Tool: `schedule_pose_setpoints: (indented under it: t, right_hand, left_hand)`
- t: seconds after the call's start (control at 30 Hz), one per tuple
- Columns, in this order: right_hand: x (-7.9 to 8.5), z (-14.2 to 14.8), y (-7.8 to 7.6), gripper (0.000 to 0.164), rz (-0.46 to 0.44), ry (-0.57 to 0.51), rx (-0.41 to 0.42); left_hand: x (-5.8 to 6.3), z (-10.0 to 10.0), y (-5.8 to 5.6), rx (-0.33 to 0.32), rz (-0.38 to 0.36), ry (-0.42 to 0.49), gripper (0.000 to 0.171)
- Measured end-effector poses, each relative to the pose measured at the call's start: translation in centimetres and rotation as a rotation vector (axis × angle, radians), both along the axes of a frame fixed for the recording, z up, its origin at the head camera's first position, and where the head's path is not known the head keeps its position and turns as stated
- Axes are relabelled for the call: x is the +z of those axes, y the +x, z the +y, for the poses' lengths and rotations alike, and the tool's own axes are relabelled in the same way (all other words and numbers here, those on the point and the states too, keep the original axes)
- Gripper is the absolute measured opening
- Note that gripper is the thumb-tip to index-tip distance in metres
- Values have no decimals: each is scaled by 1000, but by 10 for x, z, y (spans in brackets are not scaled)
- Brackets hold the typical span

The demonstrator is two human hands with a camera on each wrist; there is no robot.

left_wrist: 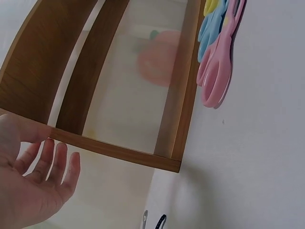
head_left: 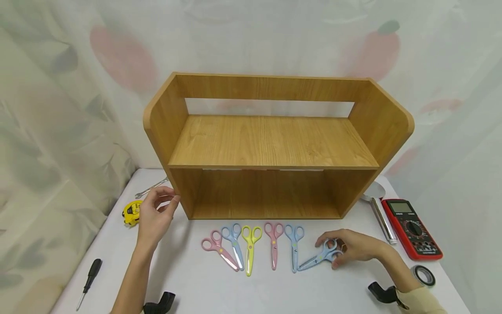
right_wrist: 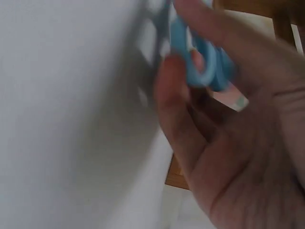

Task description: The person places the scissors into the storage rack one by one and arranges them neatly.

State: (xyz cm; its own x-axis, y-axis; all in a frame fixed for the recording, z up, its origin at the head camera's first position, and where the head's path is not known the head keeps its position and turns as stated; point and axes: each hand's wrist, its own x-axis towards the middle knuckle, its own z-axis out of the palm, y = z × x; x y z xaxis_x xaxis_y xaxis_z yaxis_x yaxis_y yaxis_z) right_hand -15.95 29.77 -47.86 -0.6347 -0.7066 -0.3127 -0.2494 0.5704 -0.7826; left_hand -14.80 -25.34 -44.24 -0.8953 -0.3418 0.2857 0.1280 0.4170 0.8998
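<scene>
Right hand: fingers curled, pinching the light-blue, glossy, plastic-looking scissors by the looped handles; blades angle away from the fingertips, tips just beside another light-blue pair of scissors. Can't tell if the blades rest on the table. Right wrist view blurred.

Left hand: fingers loosely bent, gripping nothing, thumb touching the side panel of the two-tier wood-grain shelf with rounded upper corners.

Between the hands' fingers, in a row: pink scissors, yellow scissors, more blue and pink pairs, all round-looped. Beside left fingers: yellow-and-black tape measure; beyond them, shiny metal wrench. Right of the right fingers: red-cased rectangular multimeter, black tape ring.

Shelf, beyond all fingers: upper tier over one wide lower compartment, smooth boards; slot in upper back shows printed curtain.
</scene>
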Motion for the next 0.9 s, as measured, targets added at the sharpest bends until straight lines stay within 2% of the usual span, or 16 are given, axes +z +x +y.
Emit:
schedule_pose_setpoints:
  t: [0.17, 0.23, 0.33, 0.47, 0.57, 0.73, 0.8, 0.9]
  right_hand:
    - [11, 10, 4, 48, -204, -13, 87]
    - [17, 13, 6, 49, -236, -22, 112]
    - [32, 14, 9, 49, -215, -37, 135]
    - [67, 2, 12, 50, -107, -92, 124]
    - [98, -18, 14, 54, 20, -200, 105]
    - [142, -64, 12, 63, 263, -421, 40]
    - [156, -85, 10, 66, 347, -471, 7]
    - [177, -119, 1, 67, 417, -510, -30]
  left_hand:
    - [0, 0, 0, -2, -18, 21, 27]
    - [0, 0, 0, -2, -20, 19, 27]
    - [1, 0, 0, -4, -27, 16, 27]
    - [2, 1, 0, 0, -42, 9, 27]
    - [2, 1, 1, 14, -48, -2, 26]
    - [1, 1, 0, 23, -39, 8, 27]
    - [1, 1, 0, 17, -34, 18, 27]
    - [0, 1, -2, 13, -26, 20, 26]
